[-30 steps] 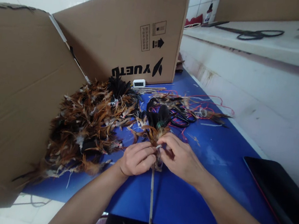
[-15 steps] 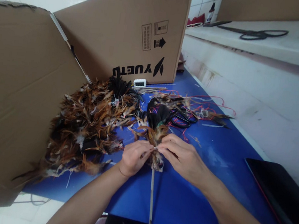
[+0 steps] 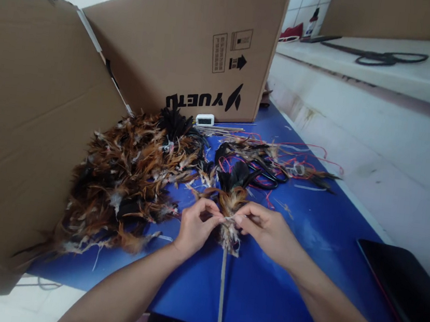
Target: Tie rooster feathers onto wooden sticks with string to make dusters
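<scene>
A bundle of brown and black feathers [image 3: 234, 197] sits at the far end of a thin stick [image 3: 222, 292], which runs down toward my body. My left hand [image 3: 199, 226] pinches a whitish tie strip [image 3: 229, 218] at the left side of the bundle. From the right, my right hand [image 3: 265, 229] pinches the same strip between thumb and finger. The strip lies across the feather bases, where pale quill ends [image 3: 232, 242] stick out around the stick. Whether the strip is knotted is too small to tell.
A heap of brown feathers [image 3: 131, 171] lies left on the blue table [image 3: 279, 305], against cardboard [image 3: 26, 132]. Behind my hands are black-handled scissors [image 3: 271, 177], red string [image 3: 318, 148] and a small white digital display [image 3: 205, 120]. A black flat object [image 3: 399, 288] lies right; large scissors [image 3: 384, 57] rest on the ledge.
My hands have moved slightly apart, showing more of the white strip between them. The whole view has shifted a little, with the bundle now lower and further right.
</scene>
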A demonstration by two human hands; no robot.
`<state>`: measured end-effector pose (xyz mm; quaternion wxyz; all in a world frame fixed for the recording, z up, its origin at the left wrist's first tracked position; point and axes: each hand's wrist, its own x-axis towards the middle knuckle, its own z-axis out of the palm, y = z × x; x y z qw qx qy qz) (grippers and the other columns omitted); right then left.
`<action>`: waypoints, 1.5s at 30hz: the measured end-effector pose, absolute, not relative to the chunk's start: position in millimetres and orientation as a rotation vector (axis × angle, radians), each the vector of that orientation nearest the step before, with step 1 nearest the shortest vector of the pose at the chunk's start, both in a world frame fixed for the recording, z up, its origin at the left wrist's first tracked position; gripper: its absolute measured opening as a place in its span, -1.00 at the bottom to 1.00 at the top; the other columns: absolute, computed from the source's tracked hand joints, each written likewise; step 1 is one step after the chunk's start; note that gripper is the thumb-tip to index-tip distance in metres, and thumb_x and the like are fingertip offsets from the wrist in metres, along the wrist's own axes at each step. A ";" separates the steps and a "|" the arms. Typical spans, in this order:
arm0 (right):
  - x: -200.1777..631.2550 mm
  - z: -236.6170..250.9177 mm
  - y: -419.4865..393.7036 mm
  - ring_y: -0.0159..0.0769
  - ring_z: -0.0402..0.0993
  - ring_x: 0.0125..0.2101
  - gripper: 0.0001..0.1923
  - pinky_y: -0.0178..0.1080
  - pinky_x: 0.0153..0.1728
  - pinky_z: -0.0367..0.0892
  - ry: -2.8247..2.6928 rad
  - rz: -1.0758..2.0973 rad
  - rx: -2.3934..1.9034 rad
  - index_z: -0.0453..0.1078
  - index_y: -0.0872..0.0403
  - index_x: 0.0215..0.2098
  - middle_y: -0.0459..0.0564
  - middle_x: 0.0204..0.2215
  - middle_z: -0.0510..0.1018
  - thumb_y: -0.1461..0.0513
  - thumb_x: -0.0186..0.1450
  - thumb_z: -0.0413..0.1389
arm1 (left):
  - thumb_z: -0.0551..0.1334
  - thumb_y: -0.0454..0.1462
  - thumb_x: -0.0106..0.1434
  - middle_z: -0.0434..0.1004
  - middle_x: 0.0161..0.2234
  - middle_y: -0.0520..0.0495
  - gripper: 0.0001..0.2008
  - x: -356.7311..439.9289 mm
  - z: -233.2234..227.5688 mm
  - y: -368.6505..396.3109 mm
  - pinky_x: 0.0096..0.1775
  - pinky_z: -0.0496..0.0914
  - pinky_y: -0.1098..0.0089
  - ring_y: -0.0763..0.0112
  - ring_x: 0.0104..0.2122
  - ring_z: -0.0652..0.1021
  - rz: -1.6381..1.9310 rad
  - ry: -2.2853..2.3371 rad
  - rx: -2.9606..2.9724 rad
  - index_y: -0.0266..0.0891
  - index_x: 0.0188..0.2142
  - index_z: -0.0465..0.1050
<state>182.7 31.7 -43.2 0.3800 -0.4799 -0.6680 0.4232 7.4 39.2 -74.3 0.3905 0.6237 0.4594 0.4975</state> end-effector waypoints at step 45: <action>178.8 -53.2 42.7 -0.26 0.50 -0.44 -0.82 -0.29 -0.50 0.40 -1.136 1.435 -1.338 0.30 0.11 -0.57 -0.05 -0.54 0.51 0.17 0.00 0.17 | 0.21 -0.15 0.11 0.32 -0.52 0.07 -0.78 -6.4 -72.8 61.0 -0.67 0.22 0.55 0.66 -0.69 0.31 0.980 1.048 1.494 -0.30 -0.44 0.36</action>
